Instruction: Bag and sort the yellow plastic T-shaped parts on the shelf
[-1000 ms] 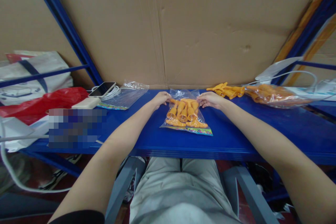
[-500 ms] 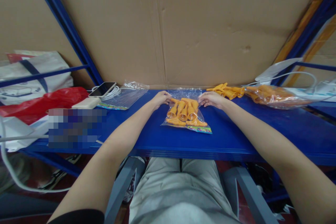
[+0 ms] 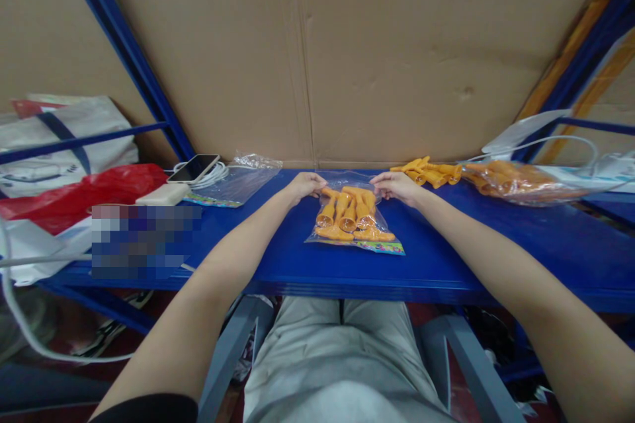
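A clear plastic bag [image 3: 325,240] lies on the blue table, its far edge toward the cardboard. Inside it are several orange plastic pieces [image 3: 348,211], some shaped like hollow horns, and a colourful printed strip runs along its near edge. My left hand [image 3: 306,186] pinches the bag's far left corner. At the far right corner, my right hand [image 3: 398,186] pinches the film between thumb and fingers.
Loose orange pieces [image 3: 430,172] lie behind my right hand, beside a filled plastic bag [image 3: 520,182]. To the left are a flat clear bag [image 3: 245,183], a phone [image 3: 193,168] on a coiled white cable, and a red plastic bag [image 3: 99,188]. Cardboard [image 3: 317,59] stands at the back.
My right hand has shifted slightly left along the bag's far edge. The far edge is now folded or drawn nearer, and the bag has slid a little toward me.
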`<state>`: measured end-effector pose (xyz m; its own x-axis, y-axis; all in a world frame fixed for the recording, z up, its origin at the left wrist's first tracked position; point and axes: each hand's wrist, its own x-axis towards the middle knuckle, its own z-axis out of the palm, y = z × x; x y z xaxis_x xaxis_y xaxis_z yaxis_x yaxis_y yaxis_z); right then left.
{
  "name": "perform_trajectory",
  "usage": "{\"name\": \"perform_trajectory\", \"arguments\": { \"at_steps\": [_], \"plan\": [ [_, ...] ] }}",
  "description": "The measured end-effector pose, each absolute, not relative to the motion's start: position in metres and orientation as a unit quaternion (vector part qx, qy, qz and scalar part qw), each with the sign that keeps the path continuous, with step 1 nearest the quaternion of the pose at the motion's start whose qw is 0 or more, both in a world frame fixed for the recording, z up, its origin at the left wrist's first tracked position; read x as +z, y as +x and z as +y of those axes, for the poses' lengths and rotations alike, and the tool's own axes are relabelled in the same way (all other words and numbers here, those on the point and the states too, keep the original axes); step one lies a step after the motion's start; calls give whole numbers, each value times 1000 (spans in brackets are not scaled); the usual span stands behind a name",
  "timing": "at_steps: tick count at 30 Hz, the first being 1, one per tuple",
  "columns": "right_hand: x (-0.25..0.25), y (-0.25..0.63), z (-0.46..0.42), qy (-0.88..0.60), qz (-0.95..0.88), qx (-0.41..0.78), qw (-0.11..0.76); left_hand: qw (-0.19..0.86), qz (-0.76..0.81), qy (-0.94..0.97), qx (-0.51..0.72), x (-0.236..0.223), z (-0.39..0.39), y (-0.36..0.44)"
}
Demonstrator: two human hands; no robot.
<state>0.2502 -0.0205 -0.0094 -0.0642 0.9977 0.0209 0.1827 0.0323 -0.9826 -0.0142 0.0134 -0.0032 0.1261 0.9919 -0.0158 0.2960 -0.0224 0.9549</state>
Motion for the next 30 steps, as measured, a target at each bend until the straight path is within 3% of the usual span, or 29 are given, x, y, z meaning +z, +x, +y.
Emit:
{"name": "perform_trajectory", "arguments": {
  "at_steps": [6, 19, 30],
  "plan": [
    [-9, 251, -21, -514, -571, 460, 445, 448, 519, 610, 397, -4, 16, -16],
    [-10, 250, -18, -536, -590, 405, 448, 342, 537, 653, 410, -12, 22, -13],
    [-12, 252, -13, -531, -675, 329, 392, 318, 537, 668, 405, -10, 21, -12]
  ]
}}
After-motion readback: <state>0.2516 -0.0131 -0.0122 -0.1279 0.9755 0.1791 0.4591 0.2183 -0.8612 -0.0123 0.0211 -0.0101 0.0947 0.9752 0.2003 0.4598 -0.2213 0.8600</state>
